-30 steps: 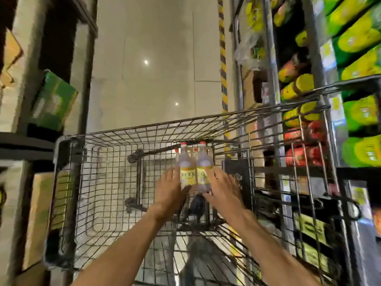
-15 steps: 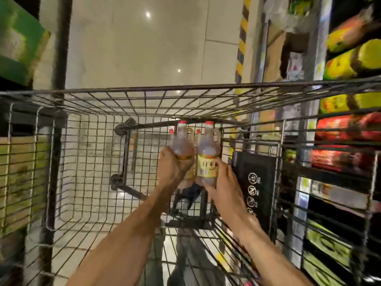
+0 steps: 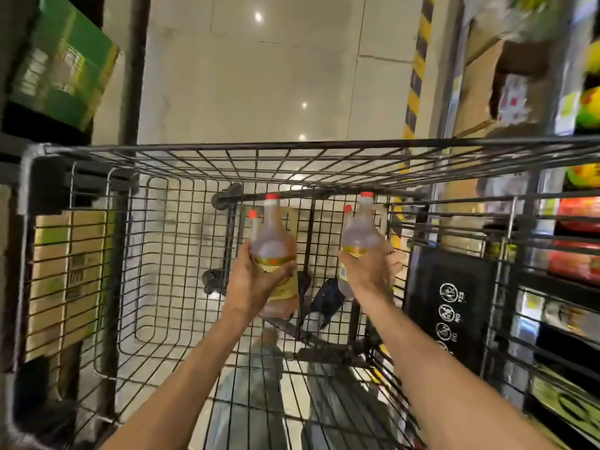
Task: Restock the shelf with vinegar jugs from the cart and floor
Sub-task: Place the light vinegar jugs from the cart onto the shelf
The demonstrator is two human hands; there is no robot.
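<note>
Both hands were inside the wire cart (image 3: 97,254), each gripping vinegar jugs lifted off the cart floor. Left hand (image 3: 256,280) was wrapped around the label band of the left jug (image 3: 274,241): red cap, amber liquid, upright. A second red cap showed just beside it on the left, so a second jug sat against it; couldn't tell if the same hand held that one. Right hand (image 3: 370,271) was curled around the lower body of the right jug (image 3: 362,232), also red-capped and roughly upright, with another small red cap just left of its neck. The two jug groups were apart, near the cart's far wall. Black panel with white pictograms (image 3: 449,303) hung on the cart's right side. Stocked shelf (image 3: 574,254) stood right of the cart, green carton (image 3: 65,66) far left, cardboard box (image 3: 68,274) beyond the left wall.
</note>
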